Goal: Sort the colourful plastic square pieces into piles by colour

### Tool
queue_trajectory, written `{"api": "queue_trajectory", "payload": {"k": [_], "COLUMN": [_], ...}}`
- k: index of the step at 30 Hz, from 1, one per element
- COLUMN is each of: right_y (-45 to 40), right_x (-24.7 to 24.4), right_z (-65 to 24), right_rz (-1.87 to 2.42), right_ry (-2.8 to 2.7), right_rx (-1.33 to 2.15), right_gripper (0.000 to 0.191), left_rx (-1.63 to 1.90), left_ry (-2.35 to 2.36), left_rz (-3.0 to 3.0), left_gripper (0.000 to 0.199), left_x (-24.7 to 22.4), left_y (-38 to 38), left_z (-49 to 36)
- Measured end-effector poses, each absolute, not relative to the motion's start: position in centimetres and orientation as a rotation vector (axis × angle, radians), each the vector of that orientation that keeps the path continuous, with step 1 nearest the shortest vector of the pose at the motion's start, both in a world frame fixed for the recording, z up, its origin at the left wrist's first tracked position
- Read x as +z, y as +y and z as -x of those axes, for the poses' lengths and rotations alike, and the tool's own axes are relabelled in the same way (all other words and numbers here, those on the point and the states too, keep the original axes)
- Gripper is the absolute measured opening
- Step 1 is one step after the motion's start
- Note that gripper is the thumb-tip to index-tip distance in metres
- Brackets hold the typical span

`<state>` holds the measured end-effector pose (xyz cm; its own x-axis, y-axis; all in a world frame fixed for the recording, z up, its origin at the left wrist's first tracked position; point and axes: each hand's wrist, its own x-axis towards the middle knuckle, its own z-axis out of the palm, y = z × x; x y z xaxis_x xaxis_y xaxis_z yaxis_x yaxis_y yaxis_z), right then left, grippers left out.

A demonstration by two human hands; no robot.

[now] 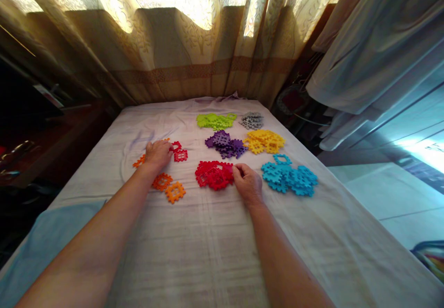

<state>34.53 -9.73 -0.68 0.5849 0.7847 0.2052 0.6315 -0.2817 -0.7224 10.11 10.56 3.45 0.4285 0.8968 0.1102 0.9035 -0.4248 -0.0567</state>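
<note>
Right hand [248, 183] pinching the edge of the red interlocking-tile pile [215, 176]; left hand [158, 154] curled beside loose red tiles [181, 156], grip indiscernible. Light fingertip contact should limit scattering.

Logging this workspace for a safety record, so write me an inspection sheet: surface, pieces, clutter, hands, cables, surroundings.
Surface: pale cloth, wrinkled.
Pieces: red pile, purple pile, lime pile, grey pile, yellow pile, blue pile; loose orange pieces and red pieces at left.
Clutter: light-blue cloth, near left edge.
Hands: left hand by the loose pieces, grip hidden; right hand at the red pile's right edge, hold unclear.
Cables: cord-like line beyond the right edge; cannot confirm.
Surroundings: patterned curtain behind, hanging fabric at right.
</note>
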Motion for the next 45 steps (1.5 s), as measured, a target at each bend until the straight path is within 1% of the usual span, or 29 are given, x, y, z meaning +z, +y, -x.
{"api": "queue_trajectory", "payload": {"k": [3,7,10,12,18,24,28,31,35,43,45], "right_y": [-9.7,-9.7,-9.7,-9.7,-9.7,-9.8,-9.7,-9.7,-9.7,-9.7,-9.7], "right_x": [-0.7,-0.8,-0.8,-0.8,-0.5,-0.4,-0.4,-0.5,-0.5,-0.6,-0.6], "right_z": [-34.5,-34.5,-34.5,-34.5,-34.3,-34.3,-34.4,-34.4,-34.5,-34.5,-34.5], "right_rz": [2.013,2.016,2.014,2.013,2.011,2.012,2.008,2.015,2.020,2.024,2.023], "right_ry": [-1.126,-1.127,-1.126,-1.120,-1.110,-1.105,-1.109,-1.112,-1.127,-1.130,-1.127], "right_rx": [0.248,0.255,0.251,0.249,0.266,0.283,0.293,0.290,0.281,0.256,0.256], "right_gripper": [0.028,0.027,0.028,0.027,0.028,0.028,0.028,0.028,0.028,0.028,0.028], "left_rx": [-0.107,-0.341,-0.544,-0.587,-0.545,-0.531,-0.532,-0.340,-0.099,-0.134,-0.204], "left_ry": [-1.621,-1.678,-1.512,-1.367,-1.154,-1.071,-1.283,-1.465,-1.568,-1.632,-1.666], "left_rz": [2.564,2.583,2.729,2.841,2.998,3.085,2.940,2.779,2.710,2.725,2.753], "left_gripper": [0.026,0.024,0.022,0.020,0.017,0.024,0.028,0.035,0.047,0.050,0.053], "left_x": [3.7,4.0,4.2,4.4,4.6,4.4,4.2,3.9,3.1,2.5,2.6], "left_y": [10.5,9.2,6.7,4.7,0.3,0.2,2.3,4.3,6.1,6.8,6.5], "left_z": [-9.9,-10.1,-11.3,-12.5,-15.6,-15.7,-14.1,-12.5,-11.2,-10.9,-11.0]}}
